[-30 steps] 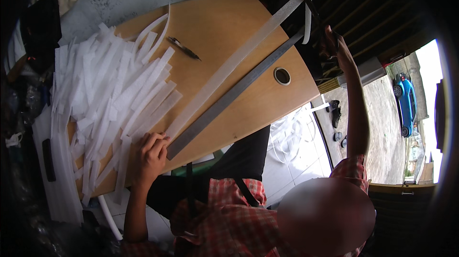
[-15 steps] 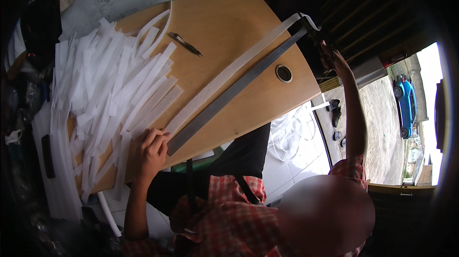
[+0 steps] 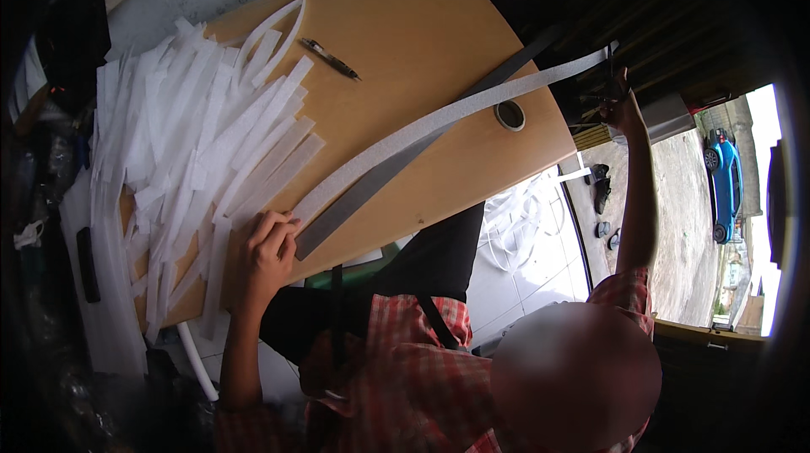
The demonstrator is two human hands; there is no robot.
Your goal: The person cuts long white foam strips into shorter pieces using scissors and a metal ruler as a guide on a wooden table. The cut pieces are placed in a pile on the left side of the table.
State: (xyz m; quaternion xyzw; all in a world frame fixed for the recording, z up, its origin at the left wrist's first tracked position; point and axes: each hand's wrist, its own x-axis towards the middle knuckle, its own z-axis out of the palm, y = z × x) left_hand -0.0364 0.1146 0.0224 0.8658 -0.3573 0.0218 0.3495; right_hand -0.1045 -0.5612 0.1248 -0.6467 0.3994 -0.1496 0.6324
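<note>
My left hand pinches the near end of a long white foam strip at the table's front edge. The strip arches up to the right, with its far end beside dark scissors. My right hand, arm stretched out past the table's right end, grips the scissors. Whether the blades touch the strip is hard to make out. Under it, a flat dark-grey strip lies across the wooden table, its near end beside my left fingers. Its far end runs past the table edge into shadow.
Many white foam strips are heaped at the table's left. A pen lies near the middle, and a round cable hole is at the right. Loose white offcuts lie on the tiled floor. Shoes stand by the doorway.
My right hand has moved right with the scissors. The white strip's far part has lifted and swung across the grey strip and the cable hole. My left hand stays at the near end.
</note>
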